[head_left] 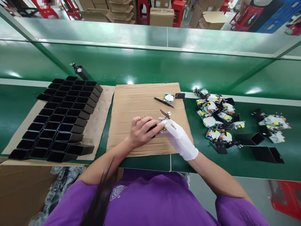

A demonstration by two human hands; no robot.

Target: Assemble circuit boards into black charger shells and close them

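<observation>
My bare left hand point(144, 131) is closed around a black plastic case point(152, 128), mostly hidden by the fingers. Beside it, my right hand point(180, 139) in a white glove pinches a small circuit board point(164, 128) with white and yellow parts, up against the case. How far the board sits in the case I cannot tell. A dark cable with a metal-ended plug point(166, 114) sticks up above the fingertips. Beyond my hands on the cardboard sheet point(131, 103) lie black tweezers point(164, 102) and another circuit board point(168, 98), wired to a flat black piece point(180, 95).
Rows of open black cases point(58, 117) stand at left on cardboard. Behind them lies a case with a cable point(82, 72). At right are a heap of circuit boards point(213, 108), a smaller group point(274, 122) and two loose black cases point(266, 154). A metal rail point(150, 48) crosses beyond the green bench.
</observation>
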